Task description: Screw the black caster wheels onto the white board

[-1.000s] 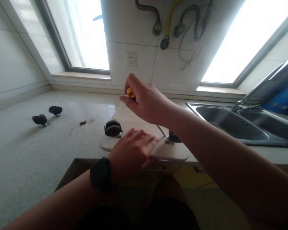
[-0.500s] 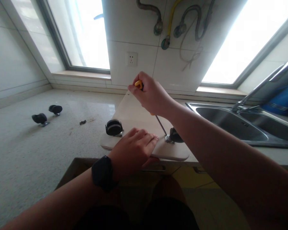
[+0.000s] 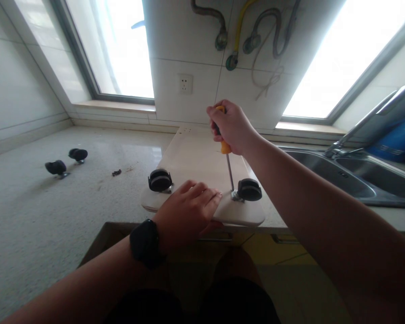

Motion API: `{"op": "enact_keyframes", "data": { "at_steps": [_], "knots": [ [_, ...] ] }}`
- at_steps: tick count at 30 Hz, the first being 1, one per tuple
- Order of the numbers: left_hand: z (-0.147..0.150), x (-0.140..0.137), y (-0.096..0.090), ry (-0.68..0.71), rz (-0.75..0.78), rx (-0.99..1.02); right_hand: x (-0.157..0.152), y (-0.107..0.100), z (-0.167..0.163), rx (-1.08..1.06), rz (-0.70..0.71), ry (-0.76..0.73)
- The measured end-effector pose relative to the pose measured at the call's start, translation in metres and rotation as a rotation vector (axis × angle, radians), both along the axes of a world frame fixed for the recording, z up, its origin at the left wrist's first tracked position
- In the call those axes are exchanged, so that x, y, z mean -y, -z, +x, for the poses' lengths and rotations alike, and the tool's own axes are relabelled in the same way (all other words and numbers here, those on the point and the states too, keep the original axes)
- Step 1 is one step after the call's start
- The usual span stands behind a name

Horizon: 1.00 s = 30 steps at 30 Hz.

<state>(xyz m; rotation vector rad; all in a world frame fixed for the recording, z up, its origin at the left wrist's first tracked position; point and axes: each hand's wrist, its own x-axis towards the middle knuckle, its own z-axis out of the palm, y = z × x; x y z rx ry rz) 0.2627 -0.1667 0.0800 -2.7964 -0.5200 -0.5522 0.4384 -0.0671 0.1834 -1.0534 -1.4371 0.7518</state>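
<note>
In my right hand point(image 3: 232, 126) is a screwdriver point(image 3: 226, 147) with a yellow and black handle, held nearly upright. Its steel shaft runs down to the metal plate of a black caster wheel point(image 3: 249, 190), where the tip meets the plate. My left hand point(image 3: 189, 209) grips the near edge of a white board point(image 3: 202, 150), fingers across the top and thumb at the underside. Left of those fingers, a second caster wheel point(image 3: 159, 180) stands on the same board. The board lies on the countertop point(image 3: 128, 198), its near edge at the counter's front.
Two loose caster wheels point(image 3: 56, 167) and a small pile of dark screws point(image 3: 116, 173) lie on the counter to the left. To the right is a steel double sink point(image 3: 357, 191) with a faucet point(image 3: 364, 119). A socket point(image 3: 185, 84) and pipes are on the wall behind.
My right hand has swung right with the screwdriver, which now stands more upright. The right caster shows in full. My left hand stays in place on the board.
</note>
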Motion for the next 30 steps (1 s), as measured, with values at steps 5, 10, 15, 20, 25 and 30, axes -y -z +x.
{"op": "enact_keyframes", "data": {
  "at_steps": [5,10,15,20,25,30],
  "knots": [
    [0.0,-0.001,-0.001,0.011,0.024,-0.001,-0.01,0.005,0.013,-0.086,-0.051,0.017],
    [0.0,-0.001,-0.001,0.019,0.031,-0.003,-0.014,0.01,0.023,-0.163,-0.075,0.024],
    [0.001,-0.002,0.0,0.024,0.042,0.008,-0.017,0.013,0.025,-0.194,-0.102,-0.007],
    [-0.001,-0.003,0.0,0.023,0.043,-0.011,-0.018,0.015,0.027,-0.219,-0.098,-0.028],
    [-0.002,-0.005,0.0,0.035,0.063,-0.003,-0.018,0.016,0.029,-0.246,-0.092,-0.053],
    [-0.002,-0.006,0.0,0.039,0.074,0.01,-0.021,0.018,0.026,-0.232,-0.104,-0.093]
  ]
}}
